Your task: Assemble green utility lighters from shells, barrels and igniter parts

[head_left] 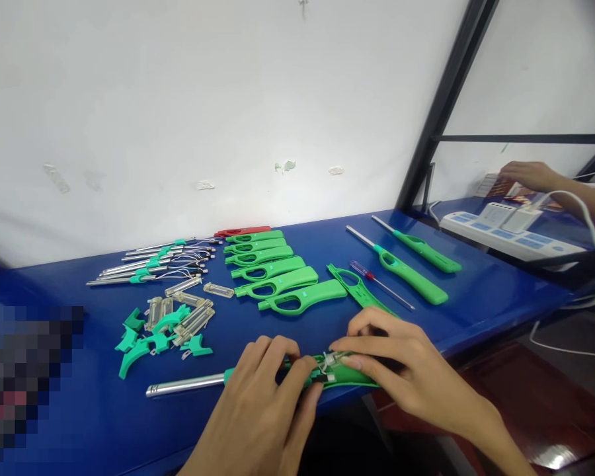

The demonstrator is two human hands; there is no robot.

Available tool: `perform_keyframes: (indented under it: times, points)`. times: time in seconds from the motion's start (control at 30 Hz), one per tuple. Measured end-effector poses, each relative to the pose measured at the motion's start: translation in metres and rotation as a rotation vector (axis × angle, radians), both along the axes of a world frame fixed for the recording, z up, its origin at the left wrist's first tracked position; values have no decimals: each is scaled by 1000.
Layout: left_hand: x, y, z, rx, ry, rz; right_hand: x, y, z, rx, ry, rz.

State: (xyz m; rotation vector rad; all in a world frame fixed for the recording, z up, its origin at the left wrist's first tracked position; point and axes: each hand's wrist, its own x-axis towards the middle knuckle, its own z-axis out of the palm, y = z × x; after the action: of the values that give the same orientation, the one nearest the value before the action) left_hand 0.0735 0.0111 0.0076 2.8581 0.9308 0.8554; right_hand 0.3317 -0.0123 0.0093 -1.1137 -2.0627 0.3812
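Observation:
Near the table's front edge lies an opened green lighter body, with a long silver tube pointing left from it. My left hand is closed around its middle, thumb and fingers on either side. My right hand pinches a small clear part inside the shell. Thin wires and a black piece show between the hands; the rest is covered by fingers. Just behind my right hand is a loose green half shell, beside a screwdriver with a clear and red handle.
Several green shells and a red one lie in a row. To the left are metal tubes with wires, clear tanks and teal triggers. Two lighters lie right. Beyond a black frame are a power strip and another person's hand.

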Motion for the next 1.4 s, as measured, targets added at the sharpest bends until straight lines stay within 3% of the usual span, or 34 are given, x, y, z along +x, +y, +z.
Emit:
perform_keyframes:
  times: [1.4]
  points:
    - [-2, -1, -1, -39, 21, 6, 3, 2, -3, -14, 10, 15]
